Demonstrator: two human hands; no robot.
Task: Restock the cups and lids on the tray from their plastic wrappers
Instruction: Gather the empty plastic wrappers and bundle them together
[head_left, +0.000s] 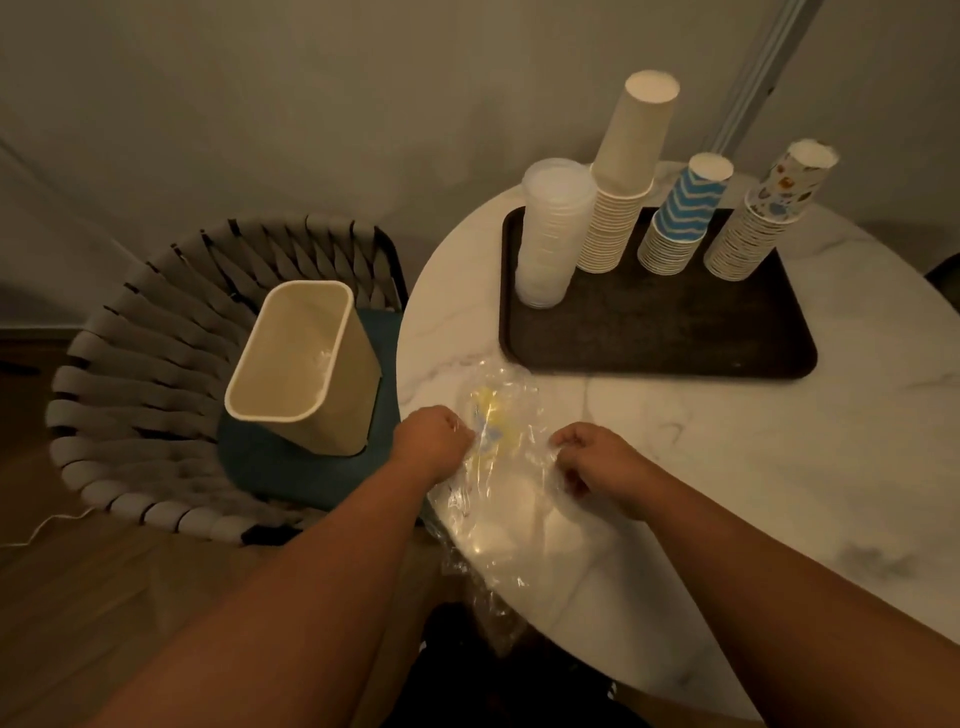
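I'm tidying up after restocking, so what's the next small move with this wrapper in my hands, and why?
Probably bunch the clear plastic wrapper and drop it into the beige bin on the chair at your left. The left hand and right hand both pinch it, it looks empty, and the lid stack and three cup stacks already stand on the dark tray.

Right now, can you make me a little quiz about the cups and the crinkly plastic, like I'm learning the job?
1. How many stacks stand on the dark tray?
2. True or false: the blue zigzag cup stack is the tallest.
3. What do the left hand and right hand grip? A) a lid B) the clear plastic wrapper C) the beige bin

Key:
1. Four: one lid stack, three cup stacks.
2. False; the plain white cup stack is taller.
3. B
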